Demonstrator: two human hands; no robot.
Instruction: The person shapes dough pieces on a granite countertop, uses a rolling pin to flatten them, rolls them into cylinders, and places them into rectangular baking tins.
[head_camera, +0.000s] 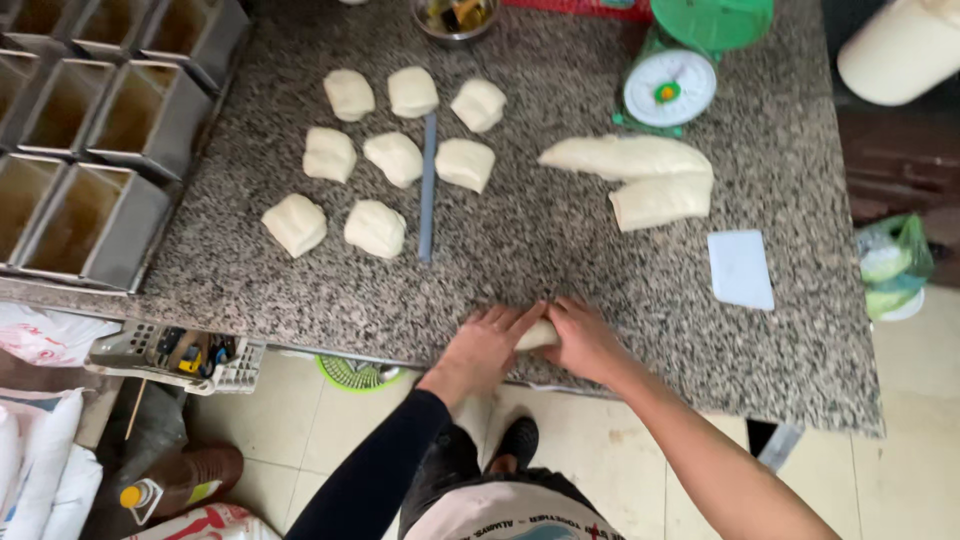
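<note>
**Dough piece worked at the counter's near edge**

Pressing from both sides, the left hand (487, 347) and the right hand (583, 340) enclose a small pale dough piece (538, 335) on the speckled grey granite counter (560, 250). We note both hands curled partly closed over it, fingers meeting above, so only a sliver of dough shows between them. The piece lies just beside the counter's front edge, well apart from everything else.

Eight cut pale dough portions (378, 228) lie in loose rows to the upper left, with a thin blue-grey strip (428, 185) running among them. Two larger uncut dough slabs (645, 180) rest near a green dial kitchen scale (670, 88); a white rectangular plastic scraper (741, 269) lies to the right. Empty rectangular metal loaf tins (90, 150) stand at the left.

Risk, in our judgement: working so near the edge, a hard outward push could send the piece off onto the tiled floor. Uneven pressure between hands may misshape it.
</note>
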